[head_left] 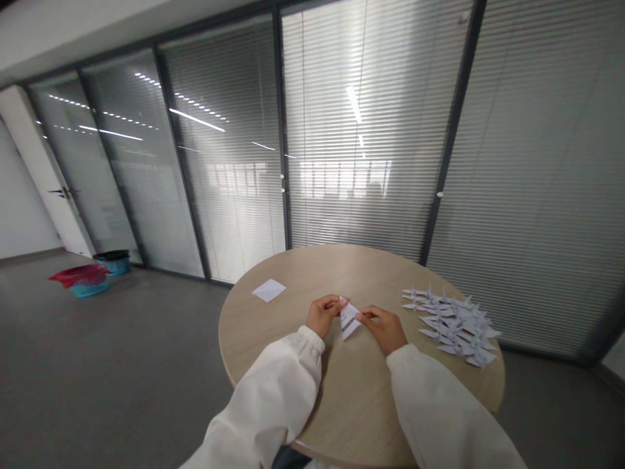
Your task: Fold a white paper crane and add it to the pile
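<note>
A folded piece of white paper (pixel 349 320), roughly triangular with dark print along one side, is held just above the round table. My left hand (pixel 323 315) pinches its upper left corner between thumb and fingers. On the other side, my right hand (pixel 385 327) grips the right corner between thumb and forefinger. To the left lies a flat square sheet of white paper (pixel 269 290). At the table's right side sits a group of several folded paper cranes (pixel 456 326), set close together with pointed tips sticking up.
The round wooden table (pixel 303 267) stands close to a glass partition with blinds (pixel 361 130). On the floor to the left are a blue basket with a red liner (pixel 85 280) and another blue bin with a black liner (pixel 114 262). A white door (pixel 53 176) stands at far left.
</note>
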`<state>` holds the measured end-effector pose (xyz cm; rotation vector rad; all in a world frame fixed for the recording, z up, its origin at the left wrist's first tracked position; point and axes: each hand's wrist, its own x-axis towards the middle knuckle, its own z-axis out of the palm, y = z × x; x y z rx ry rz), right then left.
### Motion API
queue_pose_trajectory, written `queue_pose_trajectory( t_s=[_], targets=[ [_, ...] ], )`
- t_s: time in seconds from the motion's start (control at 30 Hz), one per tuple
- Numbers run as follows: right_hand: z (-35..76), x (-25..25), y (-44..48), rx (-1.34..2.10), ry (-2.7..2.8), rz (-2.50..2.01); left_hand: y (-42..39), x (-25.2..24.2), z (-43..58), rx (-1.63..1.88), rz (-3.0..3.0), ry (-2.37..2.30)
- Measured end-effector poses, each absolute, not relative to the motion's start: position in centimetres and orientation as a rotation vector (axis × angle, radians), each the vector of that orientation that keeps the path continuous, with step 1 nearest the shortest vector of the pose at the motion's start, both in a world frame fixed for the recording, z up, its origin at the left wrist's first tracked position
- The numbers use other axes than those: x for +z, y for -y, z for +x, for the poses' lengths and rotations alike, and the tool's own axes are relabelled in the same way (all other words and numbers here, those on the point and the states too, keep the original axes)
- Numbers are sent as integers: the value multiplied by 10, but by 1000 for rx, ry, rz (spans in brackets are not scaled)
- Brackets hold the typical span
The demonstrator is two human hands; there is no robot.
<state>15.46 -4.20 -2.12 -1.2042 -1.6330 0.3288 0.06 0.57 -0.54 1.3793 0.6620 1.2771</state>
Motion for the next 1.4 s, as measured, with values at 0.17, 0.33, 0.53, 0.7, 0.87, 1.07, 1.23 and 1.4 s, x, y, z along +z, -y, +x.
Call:
queue_pose_trajectory(
  t_s=[0.17, 0.33, 0.53, 0.7, 0.87, 1.07, 1.23, 1.4],
  targets=[
    [154, -20, 43, 344, 1588, -1223, -1, -2, 1, 1279, 1378, -634],
    [155, -21, 42, 347, 1575, -1233, 3, 3, 2, 1348, 1373, -661],
    [157, -25, 40, 372, 1575, -1239, 1, 1, 2, 1311, 1390, -685],
    [159, -26, 39, 412, 1574, -1239, -4, -5, 2, 1302, 1384, -663],
    [157, -23, 41, 410, 1603, -1207, -6, -7, 2, 1322, 1408, -641],
    [155, -24, 42, 400, 1619, -1214, -5, -7, 3, 1347, 1454, -631],
    [155, -22, 43, 431, 1639, -1195, -2, -5, 3, 1354, 1446, -674],
    [154, -21, 44, 476, 1673, -1164, -2, -5, 3, 1355, 1405, -684]
  ],
)
